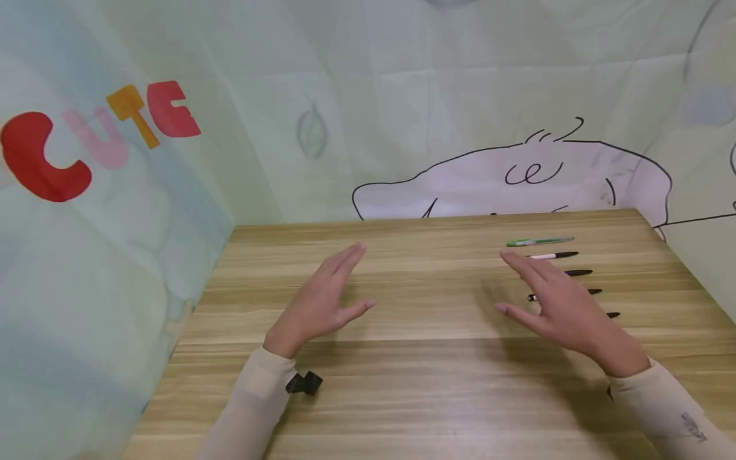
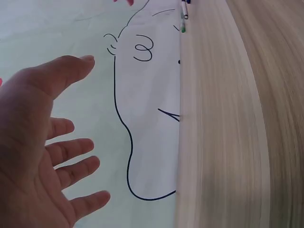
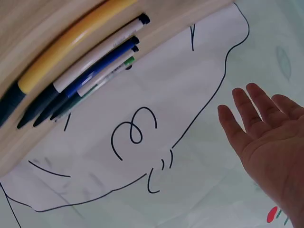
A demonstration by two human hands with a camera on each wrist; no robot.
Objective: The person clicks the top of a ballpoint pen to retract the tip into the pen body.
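My left hand is held over the left-middle of the wooden table, fingers extended and thumb apart, with nothing in it. Opposite it, my right hand hovers over a row of pens at the right, also holding nothing. Farthest back in the row lies a green pen, followed by a white pen with a black cap and a blue pen. Another white pen is partly covered by the right hand in the head view. A thick yellow pen lies nearest the body, mostly hidden there.
A printed cloth with a cartoon outline hangs behind the table and along its left side, where coloured letters show. A small black piece sits at the left sleeve cuff.
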